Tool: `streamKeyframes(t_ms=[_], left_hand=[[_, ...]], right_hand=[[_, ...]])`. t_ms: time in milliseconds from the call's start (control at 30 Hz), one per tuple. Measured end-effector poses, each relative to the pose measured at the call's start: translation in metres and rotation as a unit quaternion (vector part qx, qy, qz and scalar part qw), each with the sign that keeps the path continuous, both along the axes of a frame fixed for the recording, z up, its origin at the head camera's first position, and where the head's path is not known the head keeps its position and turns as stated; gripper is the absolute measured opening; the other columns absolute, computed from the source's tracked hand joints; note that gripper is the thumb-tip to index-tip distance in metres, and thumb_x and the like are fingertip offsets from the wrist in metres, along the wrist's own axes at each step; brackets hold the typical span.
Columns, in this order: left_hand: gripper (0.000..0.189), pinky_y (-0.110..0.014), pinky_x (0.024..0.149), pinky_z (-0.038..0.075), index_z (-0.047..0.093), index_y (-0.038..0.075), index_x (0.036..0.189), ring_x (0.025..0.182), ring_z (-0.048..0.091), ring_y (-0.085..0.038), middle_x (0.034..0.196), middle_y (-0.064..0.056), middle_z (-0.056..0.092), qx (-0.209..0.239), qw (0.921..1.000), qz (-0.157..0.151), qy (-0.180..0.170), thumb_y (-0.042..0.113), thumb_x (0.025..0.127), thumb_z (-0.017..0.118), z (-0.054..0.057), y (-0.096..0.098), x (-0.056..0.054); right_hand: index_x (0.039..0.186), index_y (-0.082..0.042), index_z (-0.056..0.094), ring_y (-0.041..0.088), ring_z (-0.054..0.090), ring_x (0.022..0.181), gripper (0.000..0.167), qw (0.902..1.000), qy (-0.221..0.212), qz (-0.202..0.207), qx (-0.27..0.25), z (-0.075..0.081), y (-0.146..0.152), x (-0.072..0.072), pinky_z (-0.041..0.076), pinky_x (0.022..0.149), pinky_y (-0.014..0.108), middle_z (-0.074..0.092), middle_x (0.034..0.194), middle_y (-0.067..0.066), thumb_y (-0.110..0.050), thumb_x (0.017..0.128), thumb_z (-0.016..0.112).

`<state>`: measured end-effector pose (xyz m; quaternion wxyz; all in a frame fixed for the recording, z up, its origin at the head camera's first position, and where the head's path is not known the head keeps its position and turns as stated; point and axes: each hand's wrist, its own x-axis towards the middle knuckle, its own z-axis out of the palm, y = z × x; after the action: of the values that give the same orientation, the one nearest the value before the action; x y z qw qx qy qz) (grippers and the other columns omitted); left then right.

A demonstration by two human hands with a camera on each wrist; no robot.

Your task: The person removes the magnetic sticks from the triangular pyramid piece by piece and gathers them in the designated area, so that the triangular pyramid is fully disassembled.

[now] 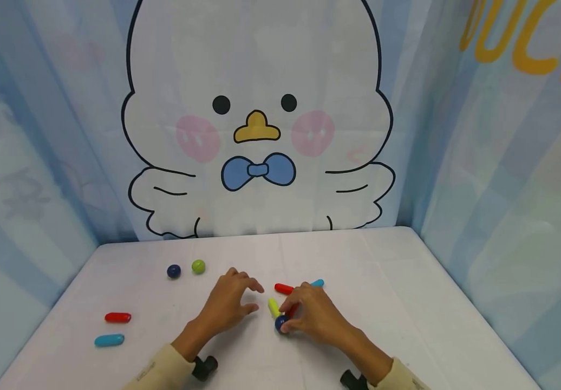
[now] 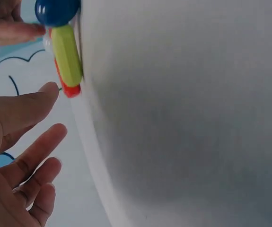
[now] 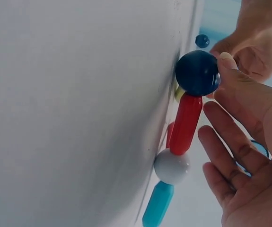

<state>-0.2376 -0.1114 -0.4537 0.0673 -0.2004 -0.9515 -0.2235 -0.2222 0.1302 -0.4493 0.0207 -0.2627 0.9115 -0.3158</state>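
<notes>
My right hand (image 1: 317, 314) pinches a dark blue ball (image 1: 279, 324) with thumb and index finger, low over the white tabletop. In the right wrist view a red rod (image 3: 187, 123) runs from that ball to a white ball (image 3: 171, 166), which touches a light blue rod (image 3: 158, 205). A yellow-green rod (image 2: 67, 56) also meets the dark blue ball. Another red rod (image 1: 283, 288) lies farther back, partly hidden by the right hand. My left hand (image 1: 229, 303) hovers to the left of these pieces, fingers loosely bent and holding nothing.
On the table's left side lie a separate red rod (image 1: 117, 317) and light blue rod (image 1: 109, 340). Farther back sit another dark blue ball (image 1: 174, 271) and a green ball (image 1: 198, 266). A printed curtain (image 1: 261, 206) hangs behind the table's far edge.
</notes>
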Motion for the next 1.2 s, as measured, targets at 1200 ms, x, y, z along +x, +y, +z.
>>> streamKeyframes(t_ms=[1200], left_hand=[[0.020, -0.026, 0.077, 0.047, 0.076, 0.026, 0.093, 0.085, 0.048, -0.006, 0.082, 0.017, 0.061, 0.007, 0.9955, -0.068, -0.066, 0.022, 0.083, 0.092, -0.006, -0.003, 0.011]], right_hand=[[0.099, -0.021, 0.085, 0.011, 0.057, 0.094, 0.020, 0.9991, 0.029, 0.001, 0.032, -0.002, -0.004, -0.002, 0.048, 0.081, 0.026, 0.074, 0.089, -0.015, -0.025, 0.082, 0.094]])
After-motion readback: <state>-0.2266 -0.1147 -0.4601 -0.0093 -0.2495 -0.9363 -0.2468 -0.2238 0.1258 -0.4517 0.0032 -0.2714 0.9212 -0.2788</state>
